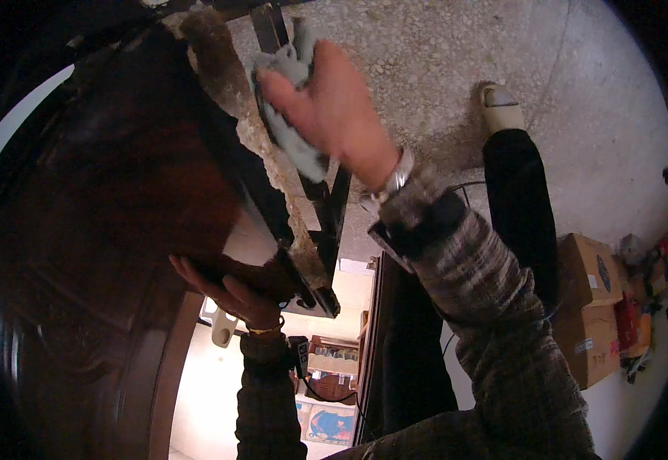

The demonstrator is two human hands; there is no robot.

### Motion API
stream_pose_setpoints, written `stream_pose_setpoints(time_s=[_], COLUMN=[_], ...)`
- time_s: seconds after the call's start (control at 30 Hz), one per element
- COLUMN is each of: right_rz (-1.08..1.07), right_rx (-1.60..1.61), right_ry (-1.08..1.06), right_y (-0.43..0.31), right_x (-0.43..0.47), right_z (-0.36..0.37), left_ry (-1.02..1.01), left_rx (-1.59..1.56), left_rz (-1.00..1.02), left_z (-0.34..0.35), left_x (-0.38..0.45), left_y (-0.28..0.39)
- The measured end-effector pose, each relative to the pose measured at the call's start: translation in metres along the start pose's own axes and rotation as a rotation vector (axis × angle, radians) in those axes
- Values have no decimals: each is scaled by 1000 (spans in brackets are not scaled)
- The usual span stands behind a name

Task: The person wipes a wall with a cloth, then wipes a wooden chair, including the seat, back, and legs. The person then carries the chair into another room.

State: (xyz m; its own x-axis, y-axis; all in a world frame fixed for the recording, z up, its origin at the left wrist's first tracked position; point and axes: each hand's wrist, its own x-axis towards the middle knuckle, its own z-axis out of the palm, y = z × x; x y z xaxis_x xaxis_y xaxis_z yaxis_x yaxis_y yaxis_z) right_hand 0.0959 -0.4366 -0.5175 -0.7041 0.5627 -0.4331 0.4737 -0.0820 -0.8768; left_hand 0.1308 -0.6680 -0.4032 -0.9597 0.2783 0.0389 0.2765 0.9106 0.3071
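Note:
My right hand (pixel 334 109) grips a grey-green cloth (pixel 296 146) beside the rough, chipped edge (pixel 265 149) of a dark wooden piece of furniture. Some of the cloth is hidden by the fingers, and the hand looks slightly blurred. My left hand (pixel 230 293), lower and to the left, rests against the glossy dark wood panel (pixel 138 190) and holds nothing visible. Dark bars (pixel 322 201) run behind the rough edge.
Below lies a speckled stone floor (pixel 426 63). One shoe (pixel 502 108) and a dark trouser leg (pixel 521 201) are at the right. Cardboard boxes (pixel 590 316) stand farther right. A dark cable (pixel 334 399) hangs near a bright doorway with shelves (pixel 334 362).

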Motion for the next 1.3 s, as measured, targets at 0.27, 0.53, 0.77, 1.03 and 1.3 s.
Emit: stream_pose_setpoints(time_s=[0.27, 0.53, 0.77, 1.03, 1.3], right_rz=[11, 333, -171, -71, 72], right_rx=[5, -98, -105, 75, 165], right_ry=[-291, -605, -523, -322, 26], right_y=[62, 61, 60, 29, -14], right_x=[-123, -143, -93, -27, 44], right_z=[6, -8, -24, -67, -15], left_ry=[15, -10, 0, 14, 25], left_rx=[-57, -86, -97, -60, -23], left_rz=[-23, -34, -49, -40, -33], left_z=[5, 2, 2, 3, 3], left_x=[2, 1, 1, 0, 3], left_y=[8, 6, 6, 3, 10])
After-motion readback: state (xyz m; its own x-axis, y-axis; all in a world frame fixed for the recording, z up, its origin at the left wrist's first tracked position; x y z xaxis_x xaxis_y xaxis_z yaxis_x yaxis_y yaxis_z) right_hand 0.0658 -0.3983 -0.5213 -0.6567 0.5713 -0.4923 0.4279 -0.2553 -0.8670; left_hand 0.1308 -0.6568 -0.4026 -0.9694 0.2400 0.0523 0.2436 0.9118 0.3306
